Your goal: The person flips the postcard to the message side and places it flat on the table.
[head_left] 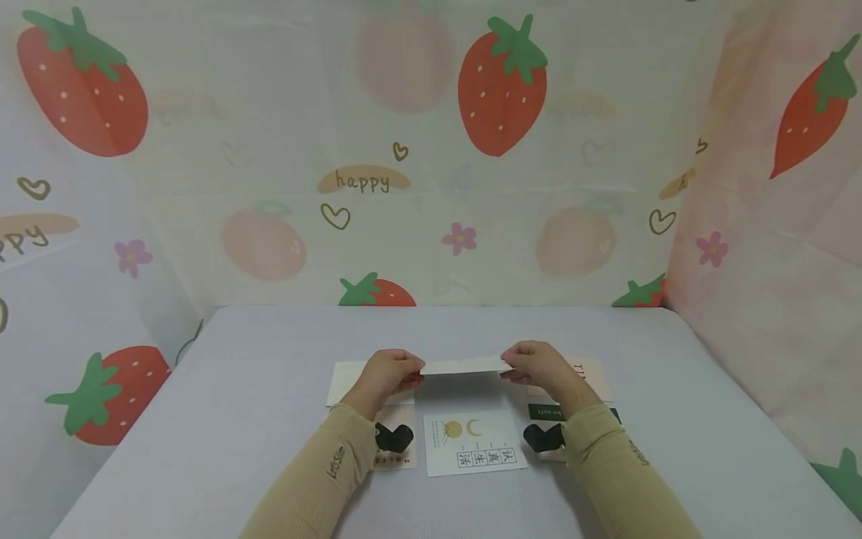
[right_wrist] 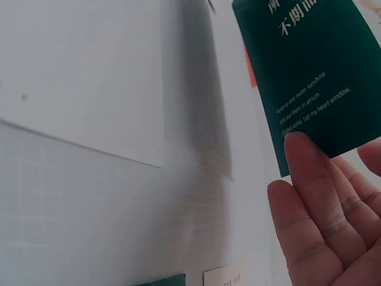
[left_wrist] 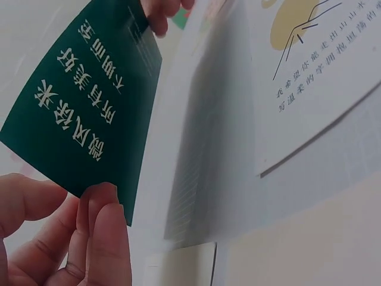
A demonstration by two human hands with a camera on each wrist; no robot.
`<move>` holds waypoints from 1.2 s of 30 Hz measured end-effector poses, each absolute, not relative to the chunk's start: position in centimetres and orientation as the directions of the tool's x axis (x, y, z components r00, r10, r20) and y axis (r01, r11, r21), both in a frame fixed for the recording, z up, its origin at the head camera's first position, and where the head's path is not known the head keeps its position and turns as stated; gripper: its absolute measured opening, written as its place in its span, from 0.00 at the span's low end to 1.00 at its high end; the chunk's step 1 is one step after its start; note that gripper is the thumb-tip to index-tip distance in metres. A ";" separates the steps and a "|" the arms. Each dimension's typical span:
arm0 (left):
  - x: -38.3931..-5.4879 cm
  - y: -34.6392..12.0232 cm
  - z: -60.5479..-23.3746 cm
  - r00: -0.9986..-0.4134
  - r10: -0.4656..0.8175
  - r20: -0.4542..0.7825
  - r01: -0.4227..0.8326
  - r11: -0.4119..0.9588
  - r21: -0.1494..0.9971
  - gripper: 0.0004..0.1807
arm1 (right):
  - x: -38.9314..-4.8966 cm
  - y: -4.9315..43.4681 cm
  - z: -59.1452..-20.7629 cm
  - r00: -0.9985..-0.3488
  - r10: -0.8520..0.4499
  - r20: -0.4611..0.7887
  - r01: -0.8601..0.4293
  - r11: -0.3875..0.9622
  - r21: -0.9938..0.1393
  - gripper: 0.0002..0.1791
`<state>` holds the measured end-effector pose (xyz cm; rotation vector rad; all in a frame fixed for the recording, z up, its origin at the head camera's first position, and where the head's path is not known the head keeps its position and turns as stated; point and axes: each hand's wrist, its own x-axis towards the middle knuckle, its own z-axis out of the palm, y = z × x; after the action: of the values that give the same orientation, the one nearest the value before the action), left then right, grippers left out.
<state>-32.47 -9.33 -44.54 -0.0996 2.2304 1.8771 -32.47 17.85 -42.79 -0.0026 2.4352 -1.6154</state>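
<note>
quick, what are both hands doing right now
Left hand: holding one end of the green-faced card, pinched between thumb and fingers.
Right hand: holding the card's other end.

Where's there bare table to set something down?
The table looks free well left of the left sleeve, well right of the right sleeve, and between the cards and the strawberry backdrop. It's crowded mid-table: left hand and right hand hold a raised card above those cards.
</note>
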 end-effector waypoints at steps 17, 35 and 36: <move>-32.7 -9.3 -44.8 -0.976 0.055 -0.213 -0.195 0.227 0.954 0.04 | -32.7 17.1 -43.3 -0.983 -0.020 -0.184 0.155 0.449 -0.880 0.12; -32.8 -9.1 -45.3 -0.961 0.026 -0.277 -0.264 0.224 0.938 0.12 | -32.9 16.4 -43.7 -0.983 0.028 -0.182 0.175 0.444 -0.879 0.13; -32.8 -9.0 -45.3 -0.959 0.026 -0.282 -0.269 0.228 0.936 0.12 | -32.9 16.4 -43.7 -0.982 0.034 -0.184 0.179 0.445 -0.878 0.13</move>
<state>-32.83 -9.05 -45.29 -0.2298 2.2634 1.8007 -32.87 16.37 -43.71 0.1894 2.5493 -1.5746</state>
